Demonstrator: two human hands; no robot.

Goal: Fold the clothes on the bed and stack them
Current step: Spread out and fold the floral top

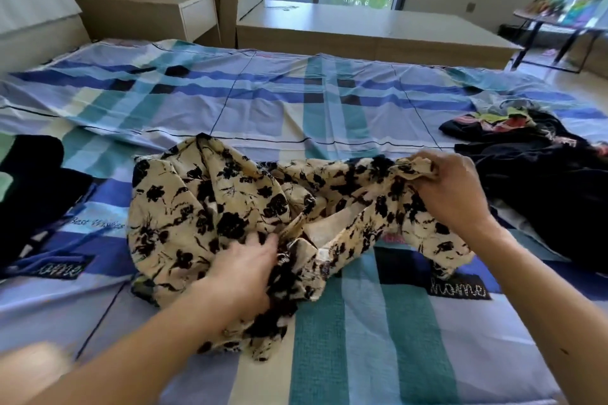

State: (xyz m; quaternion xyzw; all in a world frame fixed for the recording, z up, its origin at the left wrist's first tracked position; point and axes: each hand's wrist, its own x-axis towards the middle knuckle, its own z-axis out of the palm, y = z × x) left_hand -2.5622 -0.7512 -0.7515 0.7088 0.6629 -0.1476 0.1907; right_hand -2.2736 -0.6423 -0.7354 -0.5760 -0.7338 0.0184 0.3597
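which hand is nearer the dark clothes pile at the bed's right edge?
Right. The right hand grips the floral garment just beside the dark clothes pile; the left hand sits farther left.

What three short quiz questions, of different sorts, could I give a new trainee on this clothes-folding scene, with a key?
1. True or false: the right hand grips an end of the floral shirt.
2. Which hand rests near the shirt's collar? A) left B) right
3. What lies on the bed to the right of the shirt?

Key:
1. True.
2. A, the left hand.
3. A pile of dark clothes, not yet folded.
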